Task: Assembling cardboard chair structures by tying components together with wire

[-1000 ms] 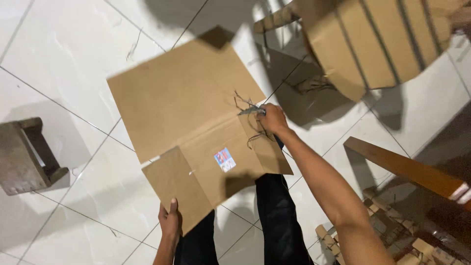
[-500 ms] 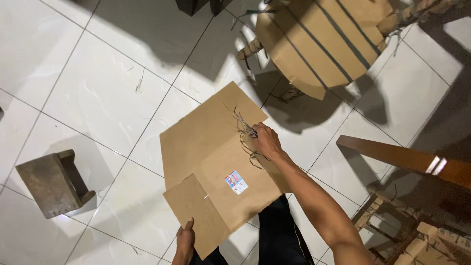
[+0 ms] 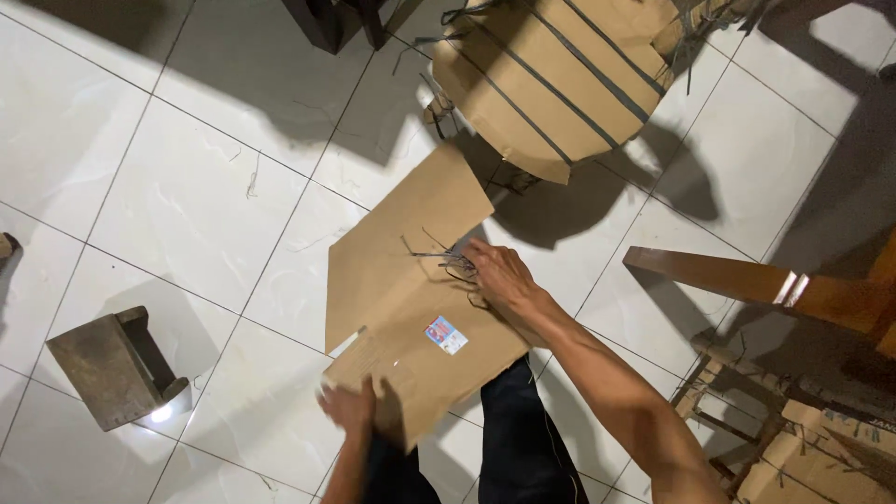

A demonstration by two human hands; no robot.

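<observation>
Down at the near edge of the white tiled floor point(image 3: 187, 215), the left hand point(image 3: 350, 411) grips the near corner of a flat brown cardboard sheet point(image 3: 401, 289), fingers closed over its edge, though the blur hides just how. That sheet lies straight ahead of the person, above the dark trouser legs point(image 3: 523, 439), its long axis running from the near corner away toward the far right. Farther along, the right hand point(image 3: 499, 275) is closed on a tangle of thin dark strapping point(image 3: 443, 257) at the sheet's right edge; this hand sits nearer the middle of the cardboard. A small sticker point(image 3: 446, 334) lies between the two hands. Left of the sheet, well apart, stands a small wooden stool point(image 3: 112, 364). Beyond, near the far edge, a strapped cardboard bundle point(image 3: 551, 75) sits close to the sheet's far corner, and a wooden rail point(image 3: 719, 275) juts in on the right
</observation>
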